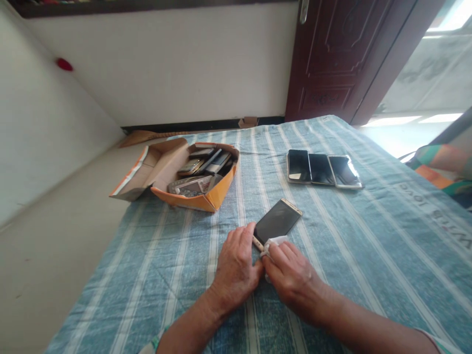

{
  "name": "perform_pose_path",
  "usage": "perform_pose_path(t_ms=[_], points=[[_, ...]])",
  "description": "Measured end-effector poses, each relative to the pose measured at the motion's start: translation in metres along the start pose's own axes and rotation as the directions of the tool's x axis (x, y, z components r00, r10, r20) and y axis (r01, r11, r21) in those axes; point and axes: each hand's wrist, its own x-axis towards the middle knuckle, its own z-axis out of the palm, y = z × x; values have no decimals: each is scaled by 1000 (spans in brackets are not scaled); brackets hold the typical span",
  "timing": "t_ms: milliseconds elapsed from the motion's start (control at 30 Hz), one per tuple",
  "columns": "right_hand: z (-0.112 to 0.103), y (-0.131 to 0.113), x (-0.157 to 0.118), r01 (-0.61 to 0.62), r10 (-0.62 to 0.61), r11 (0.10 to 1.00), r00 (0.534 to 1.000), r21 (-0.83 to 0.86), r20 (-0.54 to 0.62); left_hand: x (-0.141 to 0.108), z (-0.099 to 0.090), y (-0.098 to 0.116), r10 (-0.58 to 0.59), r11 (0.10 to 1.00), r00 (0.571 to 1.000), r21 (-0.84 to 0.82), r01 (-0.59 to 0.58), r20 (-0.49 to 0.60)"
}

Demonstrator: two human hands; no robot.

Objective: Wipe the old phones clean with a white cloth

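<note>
A gold-rimmed smartphone [277, 221] with a dark screen lies slantwise on the striped cloth in front of me. My left hand [238, 260] grips its near left corner, with the fingers along the side edge and the thumb toward the bottom end. In my right hand [291, 270] is a crumpled white wipe [277, 240], pinched and pressed against the phone's near end. The fingertips of both hands almost meet there, and they hide that end of the phone.
An open orange cardboard box [199, 200] at the left holds several old phones [191, 167]. To the right, three phones [321, 168] lie side by side, screens up. Blue striped cloth [184, 295] covers the surface. Behind stand a white wall and a dark red door [332, 59].
</note>
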Motion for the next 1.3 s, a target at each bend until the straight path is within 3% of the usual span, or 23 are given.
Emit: perform_pose_path(t_ms=[200, 467, 600, 767, 1100, 1300], points=[[-7, -4, -4, 0, 10, 994, 996, -110, 91, 0, 0, 3, -31, 999, 998, -14, 32, 46], [2, -7, -1, 51, -50, 987, 999, -152, 7, 0, 2, 2, -32, 999, 999, 20, 31, 24], [-1, -9, 1, 45, -36, 981, 998, -189, 49, 0, 4, 1, -13, 998, 1000, 61, 13, -7], [-11, -13, 1, 16, 8, 982, 992, -187, 127, 0, 5, 3, -8, 996, 1000, 92, 9, -12], [-10, -14, -2, 4, 4, 997, 994, -77, 105, 0, 4, 1, 11, 995, 999, 102, -6, -43], [-10, -9, -2, -30, 49, 986, 992, -163, 119, 1, 3, 3, 3, 994, 999, 108, 2, -44]])
